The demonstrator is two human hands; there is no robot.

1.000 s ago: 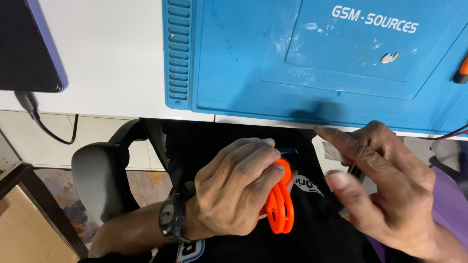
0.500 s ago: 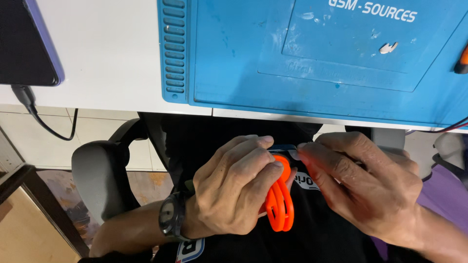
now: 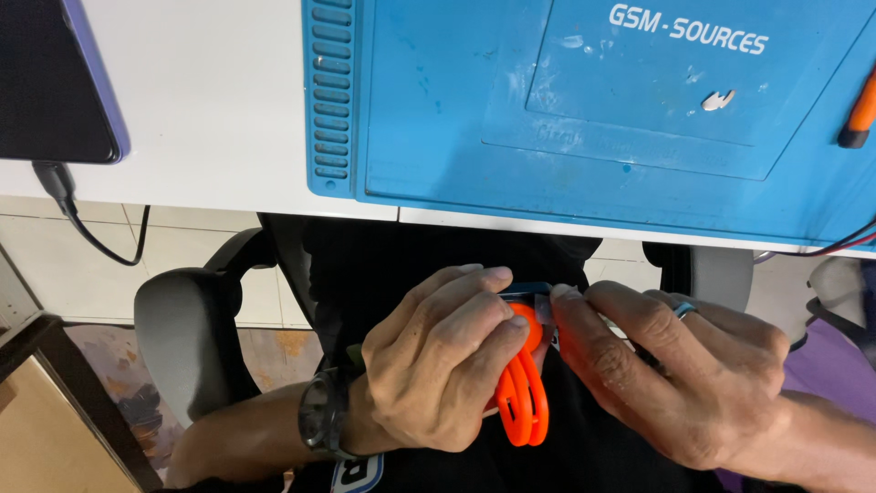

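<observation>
Orange tool (image 3: 525, 393) with looped handles sits in my lap, below the bench (image 3: 210, 100) edge, gripped by my left hand (image 3: 438, 365) with fingers curled tight around its upper part, loops hanging out below. My right hand (image 3: 675, 374) is closed in a pinch, fingertips on a small dark-blue piece (image 3: 527, 290) at the tool's top, touching my left fingertips; ring on one finger, black watch (image 3: 324, 411) on left wrist. Blue work mat (image 3: 474, 110) on the bench above, orange-handled tool (image 3: 860, 114) at its right edge, dark device (image 3: 50, 78) top left with cable (image 3: 82, 224) hanging down.
</observation>
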